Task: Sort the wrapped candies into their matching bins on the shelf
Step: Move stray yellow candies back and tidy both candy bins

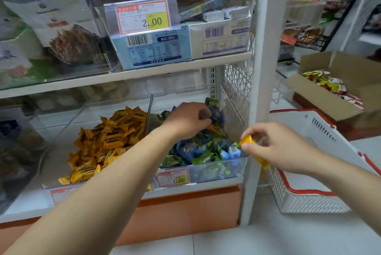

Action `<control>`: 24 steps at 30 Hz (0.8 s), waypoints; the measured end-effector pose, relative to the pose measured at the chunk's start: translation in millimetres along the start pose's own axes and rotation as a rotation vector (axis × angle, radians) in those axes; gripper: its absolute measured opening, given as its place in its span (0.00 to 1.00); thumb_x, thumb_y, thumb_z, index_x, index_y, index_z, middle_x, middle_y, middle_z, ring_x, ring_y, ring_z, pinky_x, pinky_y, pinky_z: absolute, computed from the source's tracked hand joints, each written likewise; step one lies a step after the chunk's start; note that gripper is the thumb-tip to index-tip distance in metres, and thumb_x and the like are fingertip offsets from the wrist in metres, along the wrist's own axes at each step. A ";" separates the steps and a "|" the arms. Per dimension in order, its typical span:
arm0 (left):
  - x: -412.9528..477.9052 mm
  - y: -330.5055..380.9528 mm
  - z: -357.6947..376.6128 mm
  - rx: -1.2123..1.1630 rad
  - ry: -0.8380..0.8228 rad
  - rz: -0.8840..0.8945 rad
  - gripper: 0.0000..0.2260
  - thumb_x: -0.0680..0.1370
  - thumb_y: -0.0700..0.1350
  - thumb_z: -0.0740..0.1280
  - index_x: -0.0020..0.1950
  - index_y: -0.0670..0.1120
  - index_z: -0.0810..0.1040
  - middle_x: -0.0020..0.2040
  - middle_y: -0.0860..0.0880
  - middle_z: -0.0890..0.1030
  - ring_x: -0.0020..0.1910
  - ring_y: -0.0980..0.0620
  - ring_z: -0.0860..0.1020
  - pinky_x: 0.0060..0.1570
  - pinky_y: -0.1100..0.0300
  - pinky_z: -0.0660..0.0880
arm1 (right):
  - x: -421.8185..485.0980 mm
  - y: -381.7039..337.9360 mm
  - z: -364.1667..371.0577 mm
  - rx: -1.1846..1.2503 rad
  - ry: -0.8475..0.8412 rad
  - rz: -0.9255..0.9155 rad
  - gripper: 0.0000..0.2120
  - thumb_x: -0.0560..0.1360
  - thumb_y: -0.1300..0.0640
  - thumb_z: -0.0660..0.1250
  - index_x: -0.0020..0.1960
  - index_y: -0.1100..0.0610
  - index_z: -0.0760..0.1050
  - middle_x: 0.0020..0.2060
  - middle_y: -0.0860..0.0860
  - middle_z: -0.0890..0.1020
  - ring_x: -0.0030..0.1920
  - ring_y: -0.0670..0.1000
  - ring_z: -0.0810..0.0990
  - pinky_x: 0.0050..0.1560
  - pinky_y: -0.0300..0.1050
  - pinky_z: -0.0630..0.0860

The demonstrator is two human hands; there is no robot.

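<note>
On the lower shelf, a clear bin [61, 131] holds a heap of orange wrapped candies [111, 137]. The clear bin [237, 164] to its right is full of blue and green wrapped candies [198, 149]. My left hand [188, 119] reaches into the back of that right bin with its fingers curled down among the candies; whether it grips one is hidden. In front of the white shelf post, my right hand [276, 147] pinches orange wrapped candies [247, 140], and more orange wrapper [262, 162] shows under the palm.
A white shelf post [259, 89] stands between the bins and a white basket with red trim [305, 190] on the floor at right. Behind it sits an open cardboard box of snack packets [329, 89]. The upper shelf carries boxed goods [179, 44] and a price tag [142, 17].
</note>
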State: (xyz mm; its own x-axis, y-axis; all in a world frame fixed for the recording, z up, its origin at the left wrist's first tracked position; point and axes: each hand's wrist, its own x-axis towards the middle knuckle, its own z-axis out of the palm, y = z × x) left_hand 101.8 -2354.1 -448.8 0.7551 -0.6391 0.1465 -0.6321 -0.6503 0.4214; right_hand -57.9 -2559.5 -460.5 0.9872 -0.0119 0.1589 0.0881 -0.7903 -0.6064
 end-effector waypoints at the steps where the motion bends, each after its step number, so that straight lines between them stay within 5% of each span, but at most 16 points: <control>1: 16.4 2.2 7.7 -0.006 -0.049 0.003 0.08 0.79 0.52 0.68 0.57 0.54 0.80 0.52 0.56 0.78 0.52 0.55 0.76 0.50 0.60 0.72 | -2.9 5.9 -2.1 -0.015 0.012 0.014 0.02 0.74 0.46 0.70 0.45 0.43 0.80 0.37 0.40 0.82 0.38 0.40 0.79 0.37 0.35 0.73; 6: 68.5 -1.1 54.1 0.125 -0.307 -0.006 0.11 0.78 0.53 0.71 0.58 0.53 0.80 0.55 0.54 0.78 0.55 0.52 0.77 0.46 0.63 0.67 | -11.6 21.9 -3.9 -0.020 0.058 0.055 0.03 0.75 0.47 0.69 0.44 0.45 0.80 0.34 0.41 0.81 0.37 0.38 0.78 0.34 0.36 0.71; 8: 73.9 -6.6 63.0 0.202 -0.328 0.000 0.09 0.76 0.54 0.73 0.53 0.55 0.79 0.52 0.55 0.78 0.52 0.53 0.77 0.41 0.66 0.66 | -11.4 23.0 0.3 -0.050 0.048 0.063 0.04 0.74 0.45 0.69 0.44 0.44 0.79 0.34 0.39 0.81 0.36 0.39 0.78 0.34 0.40 0.73; 11: 77.0 -12.1 65.8 0.266 -0.336 0.016 0.08 0.76 0.51 0.73 0.54 0.55 0.79 0.56 0.52 0.81 0.54 0.51 0.78 0.45 0.63 0.68 | -8.7 20.6 6.5 -0.051 0.002 0.056 0.05 0.74 0.44 0.68 0.44 0.43 0.79 0.35 0.41 0.82 0.34 0.41 0.79 0.36 0.43 0.77; 18: 52.9 -12.4 39.5 0.110 -0.034 -0.024 0.09 0.77 0.53 0.72 0.54 0.52 0.81 0.51 0.51 0.81 0.51 0.50 0.78 0.49 0.55 0.75 | -5.8 8.9 11.2 0.040 0.006 0.047 0.06 0.75 0.45 0.70 0.48 0.45 0.81 0.38 0.43 0.83 0.36 0.40 0.79 0.37 0.37 0.75; 24: 5.6 10.9 9.9 -0.311 0.181 -0.185 0.04 0.80 0.51 0.68 0.50 0.53 0.81 0.45 0.52 0.85 0.46 0.51 0.83 0.47 0.55 0.77 | 3.2 -8.5 18.9 0.428 0.083 0.116 0.06 0.76 0.53 0.72 0.46 0.55 0.81 0.36 0.54 0.83 0.39 0.55 0.83 0.47 0.54 0.79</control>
State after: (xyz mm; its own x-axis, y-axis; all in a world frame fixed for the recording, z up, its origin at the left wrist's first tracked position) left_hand 97.4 -2368.9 -452.2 0.8873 -0.4218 0.1862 -0.4205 -0.5746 0.7022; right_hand -53.0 -2541.3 -469.6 0.9814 -0.1479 0.1222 0.0418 -0.4570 -0.8885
